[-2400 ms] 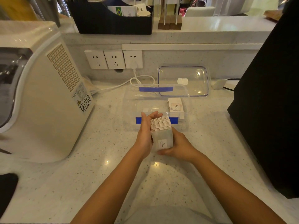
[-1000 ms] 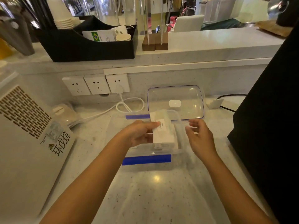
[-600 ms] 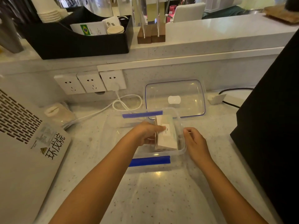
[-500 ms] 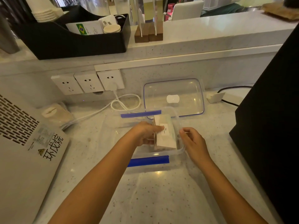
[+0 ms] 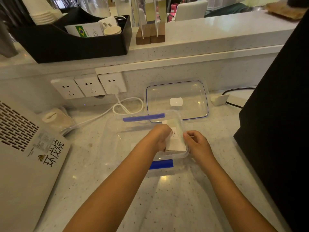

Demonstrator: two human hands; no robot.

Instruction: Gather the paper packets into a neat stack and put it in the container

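Stack of paper packets point(image 5: 175, 139): inside the clear container point(image 5: 112, 131), hard against its right end wall, white face with a small printed label turned up. Left hand point(image 5: 161, 136) down inside the box, closed around the stack's left side. Right hand point(image 5: 196, 144) outside, fingers curled at the right rim, apparently steadying it; whether actually pinching the plastic, impossible to tell. Best done, by judgement: press the stack flat to the floor, square the edges against the wall, then ease the fingers out sideways so nothing fans. Thin paper, slippery in bulk, crisp rectangular edges. Container thin, glossy, round-cornered, with blue clip flaps point(image 5: 143, 117). Matching transparent lid point(image 5: 192, 91) lying behind, on speckled pale stone counter point(image 5: 167, 206).
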